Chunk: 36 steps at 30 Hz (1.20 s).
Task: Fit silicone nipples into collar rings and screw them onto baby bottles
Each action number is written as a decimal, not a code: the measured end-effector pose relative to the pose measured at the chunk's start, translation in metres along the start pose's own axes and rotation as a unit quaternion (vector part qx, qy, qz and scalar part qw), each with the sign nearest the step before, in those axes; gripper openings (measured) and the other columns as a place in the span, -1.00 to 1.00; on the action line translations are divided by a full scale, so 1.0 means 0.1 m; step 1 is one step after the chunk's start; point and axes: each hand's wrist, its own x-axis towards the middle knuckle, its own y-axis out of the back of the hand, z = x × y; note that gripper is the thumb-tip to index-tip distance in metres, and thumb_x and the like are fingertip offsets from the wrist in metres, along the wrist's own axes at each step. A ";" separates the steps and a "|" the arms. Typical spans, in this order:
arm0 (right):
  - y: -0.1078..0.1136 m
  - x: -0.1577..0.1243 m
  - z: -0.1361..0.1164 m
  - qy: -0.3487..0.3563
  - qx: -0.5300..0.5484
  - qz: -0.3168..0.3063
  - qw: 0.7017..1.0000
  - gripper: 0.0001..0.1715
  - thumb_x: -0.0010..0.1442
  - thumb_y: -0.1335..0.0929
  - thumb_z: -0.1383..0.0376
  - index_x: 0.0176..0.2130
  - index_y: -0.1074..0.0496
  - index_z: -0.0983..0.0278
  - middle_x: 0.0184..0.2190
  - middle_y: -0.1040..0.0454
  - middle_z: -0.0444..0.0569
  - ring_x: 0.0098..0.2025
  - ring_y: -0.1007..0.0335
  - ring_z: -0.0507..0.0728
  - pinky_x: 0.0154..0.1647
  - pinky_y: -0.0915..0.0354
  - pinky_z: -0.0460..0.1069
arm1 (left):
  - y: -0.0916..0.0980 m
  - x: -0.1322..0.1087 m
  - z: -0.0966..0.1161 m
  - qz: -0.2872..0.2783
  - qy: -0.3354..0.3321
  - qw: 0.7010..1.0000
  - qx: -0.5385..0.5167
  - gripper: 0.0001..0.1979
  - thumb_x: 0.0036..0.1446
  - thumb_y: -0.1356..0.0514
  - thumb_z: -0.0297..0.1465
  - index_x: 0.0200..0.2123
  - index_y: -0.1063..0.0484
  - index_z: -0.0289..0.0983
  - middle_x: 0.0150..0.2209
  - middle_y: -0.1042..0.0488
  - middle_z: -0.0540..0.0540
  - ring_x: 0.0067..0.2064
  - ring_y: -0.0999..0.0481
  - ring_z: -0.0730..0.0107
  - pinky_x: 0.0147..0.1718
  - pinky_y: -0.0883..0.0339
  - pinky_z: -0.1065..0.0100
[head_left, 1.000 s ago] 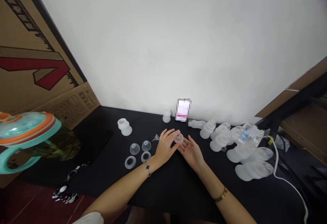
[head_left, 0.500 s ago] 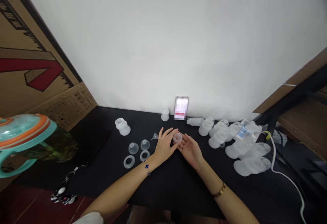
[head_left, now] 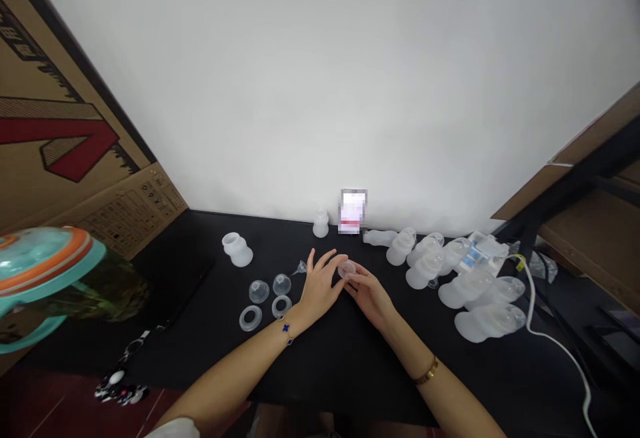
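My left hand [head_left: 319,293] pinches a small translucent bottle collar [head_left: 347,269] between thumb and fingers, its other fingers spread. Opposite it, the fingertips and thumb of my right hand [head_left: 371,296] close on the same collar from the right and below. Whether a nipple sits inside the collar is hard to make out. Left of my left hand lie two clear domed caps [head_left: 259,291], two translucent rings [head_left: 251,318] and a small clear nipple [head_left: 301,268], all on the black table [head_left: 320,365].
White bottle bodies stand at the left [head_left: 237,249] and by the wall [head_left: 321,223]. A blurred lit screen [head_left: 353,211] leans there. Several capped bottles [head_left: 425,269] and a white cable [head_left: 543,337] lie right. A large jug [head_left: 110,285] and a cardboard box [head_left: 75,125] are left.
My right hand has turned from palm-up and open to fingers curled against the collar. The collar has tilted, its round opening showing less. My left hand keeps its pinch.
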 end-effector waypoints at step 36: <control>0.02 0.03 -0.05 0.042 -0.118 0.083 0.989 -0.66 0.03 -0.55 0.26 -0.14 -0.62 0.24 -0.14 -0.65 0.02 -0.16 -0.58 0.17 -0.06 -0.41 0.06 | 0.06 0.03 -0.05 0.052 0.078 0.993 -0.078 -0.78 0.42 0.00 -0.34 -0.13 -0.45 -0.16 -0.09 -0.59 -0.04 0.17 -0.45 0.22 0.36 0.16 -0.15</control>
